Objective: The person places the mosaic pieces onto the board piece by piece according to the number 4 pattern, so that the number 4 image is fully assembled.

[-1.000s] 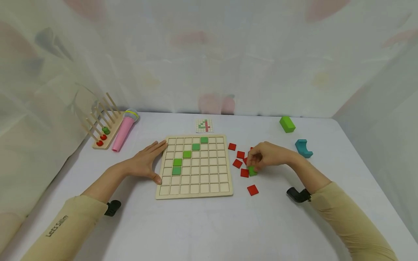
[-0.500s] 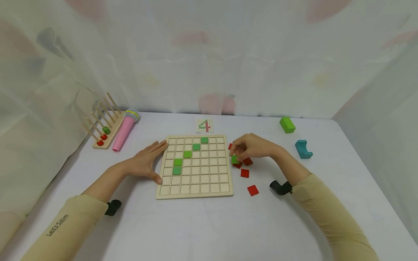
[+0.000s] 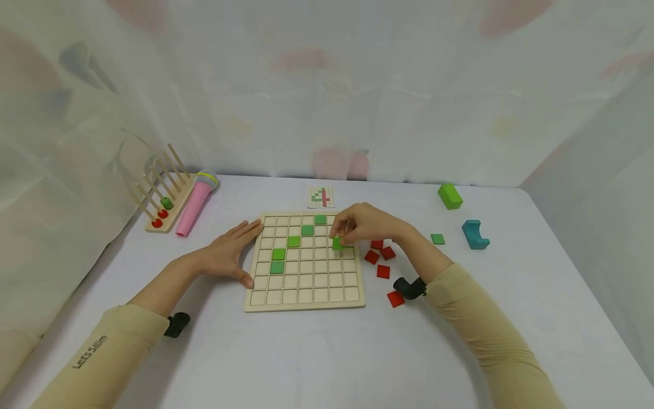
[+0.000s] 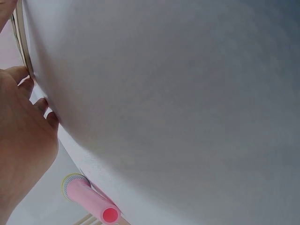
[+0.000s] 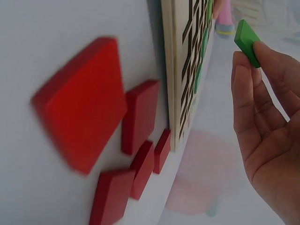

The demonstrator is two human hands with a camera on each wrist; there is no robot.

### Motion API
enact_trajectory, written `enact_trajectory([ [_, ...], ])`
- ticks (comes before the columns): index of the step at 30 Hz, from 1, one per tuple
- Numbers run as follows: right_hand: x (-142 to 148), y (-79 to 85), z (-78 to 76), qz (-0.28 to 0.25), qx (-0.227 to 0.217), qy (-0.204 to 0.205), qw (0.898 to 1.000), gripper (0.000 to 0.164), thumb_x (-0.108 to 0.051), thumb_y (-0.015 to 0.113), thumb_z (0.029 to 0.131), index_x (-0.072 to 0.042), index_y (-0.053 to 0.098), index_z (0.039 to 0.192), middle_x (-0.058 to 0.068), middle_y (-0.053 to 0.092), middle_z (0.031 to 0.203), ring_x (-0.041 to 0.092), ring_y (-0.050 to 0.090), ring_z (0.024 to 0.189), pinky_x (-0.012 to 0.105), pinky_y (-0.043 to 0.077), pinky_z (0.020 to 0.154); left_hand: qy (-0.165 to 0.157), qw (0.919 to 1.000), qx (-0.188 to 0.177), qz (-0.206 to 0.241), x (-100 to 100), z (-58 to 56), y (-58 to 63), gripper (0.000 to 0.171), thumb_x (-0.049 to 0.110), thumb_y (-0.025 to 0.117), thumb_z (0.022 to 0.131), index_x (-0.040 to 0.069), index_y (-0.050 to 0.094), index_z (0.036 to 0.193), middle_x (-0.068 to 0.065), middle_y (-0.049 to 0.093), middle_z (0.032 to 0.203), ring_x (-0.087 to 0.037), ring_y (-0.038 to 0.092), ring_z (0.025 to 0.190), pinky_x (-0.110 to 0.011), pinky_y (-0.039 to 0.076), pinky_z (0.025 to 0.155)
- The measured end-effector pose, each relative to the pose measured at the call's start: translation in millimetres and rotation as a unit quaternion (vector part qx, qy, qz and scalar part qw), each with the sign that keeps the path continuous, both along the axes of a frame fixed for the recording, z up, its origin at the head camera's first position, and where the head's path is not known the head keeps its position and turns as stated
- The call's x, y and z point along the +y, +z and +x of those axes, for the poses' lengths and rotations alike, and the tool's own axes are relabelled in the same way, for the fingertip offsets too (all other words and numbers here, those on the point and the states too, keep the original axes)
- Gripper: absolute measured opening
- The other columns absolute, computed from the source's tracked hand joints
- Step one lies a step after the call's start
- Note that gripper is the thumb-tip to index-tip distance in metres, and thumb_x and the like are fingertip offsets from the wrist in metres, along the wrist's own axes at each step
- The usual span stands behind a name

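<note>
A light wooden grid board [image 3: 305, 281] lies on the white table, with several green tiles set in its cells, running as a diagonal from the lower left to the top. My left hand [image 3: 223, 255] rests at the board's left edge, thumb and fingers spread along it. Between thumb and fingertips my right hand [image 3: 367, 222] pinches a green tile [image 5: 247, 43], held over the right part of the board. In the left wrist view the left fingertips [image 4: 28, 84] touch the board's side [image 4: 22, 42].
Several red tiles [image 3: 372, 257] lie right of the board, and one green tile [image 3: 437, 239] farther right. A pattern card [image 3: 321, 197] lies behind the board. Around it are a pink toy microphone [image 3: 191, 209], a pegged stand [image 3: 176, 207], a green block [image 3: 450, 196] and a teal curved block [image 3: 476, 234].
My right hand has moved left from the loose tiles to over the board, carrying the green tile. A green tile at the right has come into view. My left hand stays put.
</note>
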State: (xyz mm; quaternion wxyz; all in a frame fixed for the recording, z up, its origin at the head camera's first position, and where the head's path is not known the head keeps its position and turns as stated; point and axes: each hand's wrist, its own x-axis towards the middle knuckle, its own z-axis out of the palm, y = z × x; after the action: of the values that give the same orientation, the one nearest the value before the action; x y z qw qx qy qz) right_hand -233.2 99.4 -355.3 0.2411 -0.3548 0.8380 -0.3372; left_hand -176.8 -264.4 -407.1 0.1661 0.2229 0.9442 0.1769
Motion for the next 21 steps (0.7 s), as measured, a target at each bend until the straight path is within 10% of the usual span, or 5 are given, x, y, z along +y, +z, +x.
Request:
enact_trajectory([
  [21, -65.3, -9.0, 4.5, -0.038, 0.0, 0.07, 0.997, 0.019, -0.007, 0.066, 0.084, -0.013, 0.075, 0.1, -0.003, 0.065, 0.075, 0.009, 0.059, 0.068, 0.022, 0.05, 0.068, -0.005, 1.0, 0.004, 0.006, -0.3, -1.0, -0.3, 0.14, 0.06, 0.089, 0.053, 0.005, 0.014, 0.159, -0.016, 0.009, 0.168, -0.049, 0.006, 0.152, -0.077, 0.018, 0.111],
])
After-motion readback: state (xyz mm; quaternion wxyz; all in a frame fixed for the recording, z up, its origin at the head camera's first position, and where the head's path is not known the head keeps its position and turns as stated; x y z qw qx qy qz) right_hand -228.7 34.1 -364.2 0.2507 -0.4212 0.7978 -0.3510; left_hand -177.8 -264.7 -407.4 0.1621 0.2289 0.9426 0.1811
